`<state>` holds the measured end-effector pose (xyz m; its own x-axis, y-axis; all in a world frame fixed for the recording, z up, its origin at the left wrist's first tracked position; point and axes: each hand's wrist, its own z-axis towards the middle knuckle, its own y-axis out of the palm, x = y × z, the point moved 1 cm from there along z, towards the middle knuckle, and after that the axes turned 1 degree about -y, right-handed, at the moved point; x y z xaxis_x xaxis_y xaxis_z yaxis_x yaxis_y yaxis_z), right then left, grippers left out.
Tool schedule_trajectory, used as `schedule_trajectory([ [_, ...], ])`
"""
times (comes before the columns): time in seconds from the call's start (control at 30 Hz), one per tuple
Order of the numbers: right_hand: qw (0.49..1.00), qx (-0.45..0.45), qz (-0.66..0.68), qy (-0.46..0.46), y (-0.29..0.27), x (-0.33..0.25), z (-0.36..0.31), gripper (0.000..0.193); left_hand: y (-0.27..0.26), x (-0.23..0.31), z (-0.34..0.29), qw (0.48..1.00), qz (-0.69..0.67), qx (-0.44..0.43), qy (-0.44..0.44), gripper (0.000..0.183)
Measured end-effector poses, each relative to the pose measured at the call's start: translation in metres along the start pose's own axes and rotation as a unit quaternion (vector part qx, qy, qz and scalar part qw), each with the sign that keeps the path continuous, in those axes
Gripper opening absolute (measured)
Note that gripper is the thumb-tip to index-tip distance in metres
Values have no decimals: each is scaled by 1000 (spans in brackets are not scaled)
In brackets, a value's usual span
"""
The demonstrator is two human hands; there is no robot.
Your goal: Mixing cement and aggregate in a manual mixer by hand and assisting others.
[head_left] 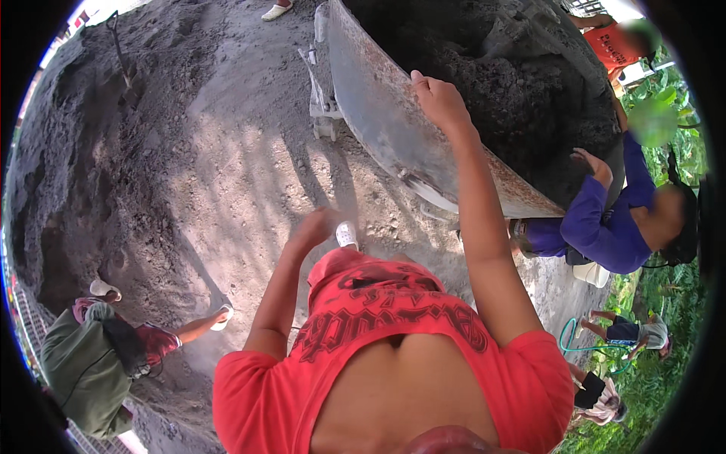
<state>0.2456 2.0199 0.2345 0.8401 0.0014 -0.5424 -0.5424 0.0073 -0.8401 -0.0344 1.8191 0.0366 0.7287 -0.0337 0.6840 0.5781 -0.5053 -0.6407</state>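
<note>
Ground (249,189): pale, stony, mid-dial; footing could be lost if loose bits are rolled underfoot.
Pile (83,144): grey, heaped at 9–10 o'c.
Pan (378,98): metal, 12–2 o'c, wall curved & rust-streaked; could be tipped or jolted if shoved from far side, & fingers nipped.
Dark grit (522,121): held in pan, approx 1 o'c; could be spilled over rim if pan is tilted.
Co-worker (624,234): purple top, 3 o'c, close by pan; could be knocked if pan is swung w/o warning.
Shovel (119,49): stuck in pile, 10 o'c; no hand seen on it.
Bucket (592,274): white, 3–4 o'c, beside co-worker.
Shoe (346,234): white, mid-dial, just R of L hand; could be hit if pan is dropped.
R hand (440,104): at pan rim, 1 o'c; fingers mostly hidden, grip can't be told.
L hand (318,227): over ground, just L of centre, apart from pan; blurred, finger spread can't be told.
</note>
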Motion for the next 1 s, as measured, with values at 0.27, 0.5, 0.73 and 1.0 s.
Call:
schedule_trajectory([
  [0.27,982,112,142,52,-6,20,3,55,-37,30,46,982,-62,150,94,32],
  [0.5,991,-14,107,76,-16,-9,-14,40,-75,87,78,945,-171,238,147,28],
  [0.73,998,24,-6,-65,-5,-5,-9,39,-163,178,150,839,-182,446,254,26],
  [1.0,996,13,-2,-93,-8,-3,-6,30,-150,238,224,819,-165,440,330,23],
])
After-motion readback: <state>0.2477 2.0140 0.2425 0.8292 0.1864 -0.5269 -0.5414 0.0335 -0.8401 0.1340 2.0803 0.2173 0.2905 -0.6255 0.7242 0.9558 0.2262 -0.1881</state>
